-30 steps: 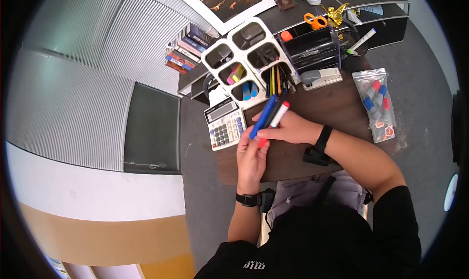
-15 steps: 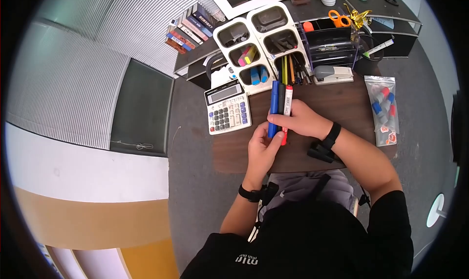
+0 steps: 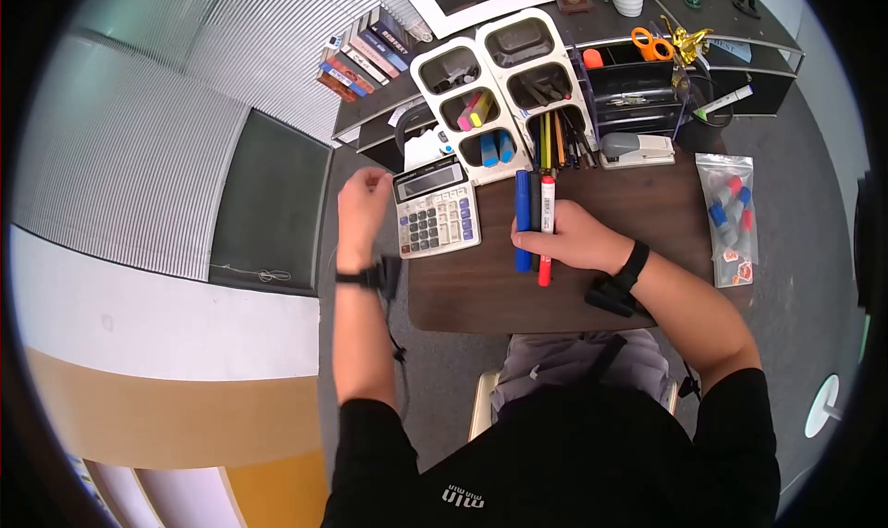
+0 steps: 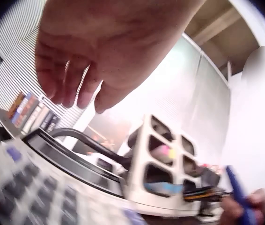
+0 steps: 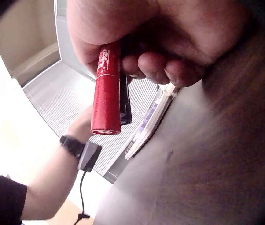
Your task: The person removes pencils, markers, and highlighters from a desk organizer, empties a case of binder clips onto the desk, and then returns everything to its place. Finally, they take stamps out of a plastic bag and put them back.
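My right hand grips three markers side by side over the desk: a blue marker, a black marker and a white-and-red marker. Its thumb lies across them. In the right wrist view, the red end of the white-and-red marker sticks out below the curled fingers, with a dark marker end behind. Away from the markers, my left hand hovers just left of the calculator. Its fingers hang loosely bent with nothing between them in the left wrist view.
Behind the hands stands a white pen organizer holding highlighters, blue pens and pencils. A stapler lies right of it, beside a black desk rack with orange scissors. At the right edge lies a plastic bag of markers.
The left hand has let go of the markers and moved left past the calculator. The right hand keeps all three markers, which now stand nearly upright in the head view rather than slanted.
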Action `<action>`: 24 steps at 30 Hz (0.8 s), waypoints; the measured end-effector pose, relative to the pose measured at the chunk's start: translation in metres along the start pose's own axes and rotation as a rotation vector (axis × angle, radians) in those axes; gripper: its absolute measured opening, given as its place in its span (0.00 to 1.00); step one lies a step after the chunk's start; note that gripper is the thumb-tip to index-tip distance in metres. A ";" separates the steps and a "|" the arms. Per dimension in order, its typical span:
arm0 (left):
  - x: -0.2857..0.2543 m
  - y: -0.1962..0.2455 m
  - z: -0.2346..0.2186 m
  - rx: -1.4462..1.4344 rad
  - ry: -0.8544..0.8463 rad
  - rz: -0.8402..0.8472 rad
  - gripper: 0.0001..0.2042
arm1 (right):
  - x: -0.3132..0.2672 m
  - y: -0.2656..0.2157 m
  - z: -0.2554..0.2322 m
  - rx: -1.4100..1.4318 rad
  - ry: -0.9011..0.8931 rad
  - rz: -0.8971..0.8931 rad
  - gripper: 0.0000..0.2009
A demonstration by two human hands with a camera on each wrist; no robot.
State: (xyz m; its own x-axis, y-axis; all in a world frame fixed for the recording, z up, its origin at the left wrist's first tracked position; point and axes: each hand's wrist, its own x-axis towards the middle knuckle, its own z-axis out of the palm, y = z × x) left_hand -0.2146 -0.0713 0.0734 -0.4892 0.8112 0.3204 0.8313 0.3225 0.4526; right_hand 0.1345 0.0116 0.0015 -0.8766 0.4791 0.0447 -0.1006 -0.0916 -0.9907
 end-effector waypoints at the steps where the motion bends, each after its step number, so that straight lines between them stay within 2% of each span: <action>1: 0.024 -0.028 0.009 0.084 -0.067 0.011 0.16 | -0.001 0.000 0.000 -0.004 0.006 0.009 0.11; 2: 0.038 -0.029 0.014 0.082 -0.059 0.011 0.16 | -0.001 -0.001 0.000 -0.009 0.013 0.016 0.11; 4: 0.057 -0.025 0.024 -0.176 -0.378 -0.401 0.18 | -0.002 -0.003 0.000 -0.015 0.006 0.024 0.10; 5: 0.063 -0.024 0.030 -0.176 -0.374 -0.398 0.18 | -0.002 -0.004 0.000 -0.017 0.001 0.037 0.09; 7: 0.072 -0.032 0.046 -0.388 -0.448 -0.483 0.18 | -0.002 -0.005 0.000 -0.017 -0.002 0.032 0.09; 8: 0.082 -0.038 0.053 -0.251 -0.457 -0.430 0.18 | -0.002 -0.006 0.000 -0.017 -0.007 0.032 0.09; 9: 0.091 -0.051 0.062 -0.260 -0.453 -0.433 0.18 | -0.002 -0.006 0.000 -0.025 -0.012 0.035 0.09; 11: 0.099 -0.072 0.078 -0.213 -0.355 -0.221 0.17 | -0.003 -0.007 0.000 -0.029 -0.023 0.034 0.09; 13: 0.095 -0.056 0.071 -0.158 -0.258 -0.224 0.15 | -0.003 -0.009 0.000 -0.039 -0.033 0.041 0.09; 16: 0.088 -0.046 0.055 -0.228 -0.232 -0.296 0.12 | -0.004 -0.009 0.000 -0.053 -0.041 0.040 0.09; 18: 0.078 -0.046 0.045 -0.468 -0.003 -0.174 0.13 | -0.004 -0.008 0.001 -0.061 -0.041 0.036 0.09; 19: 0.072 -0.043 0.038 -0.465 0.123 -0.132 0.17 | -0.004 -0.008 0.001 -0.059 -0.031 0.025 0.10; 21: 0.054 -0.029 0.016 -0.756 0.217 -0.153 0.19 | -0.003 -0.007 0.001 -0.059 -0.018 0.013 0.11; 23: 0.017 0.013 -0.010 -1.149 0.225 -0.117 0.19 | -0.002 -0.005 0.001 -0.069 -0.006 0.004 0.11; 24: -0.006 0.038 -0.020 -1.249 0.180 -0.130 0.21 | -0.001 -0.005 0.001 -0.071 -0.002 0.006 0.11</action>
State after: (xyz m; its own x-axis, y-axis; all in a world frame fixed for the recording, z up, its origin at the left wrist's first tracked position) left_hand -0.1855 -0.0740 0.1054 -0.6588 0.6988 0.2788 0.0086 -0.3635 0.9316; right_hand 0.1358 0.0104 0.0065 -0.8781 0.4769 0.0387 -0.0616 -0.0325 -0.9976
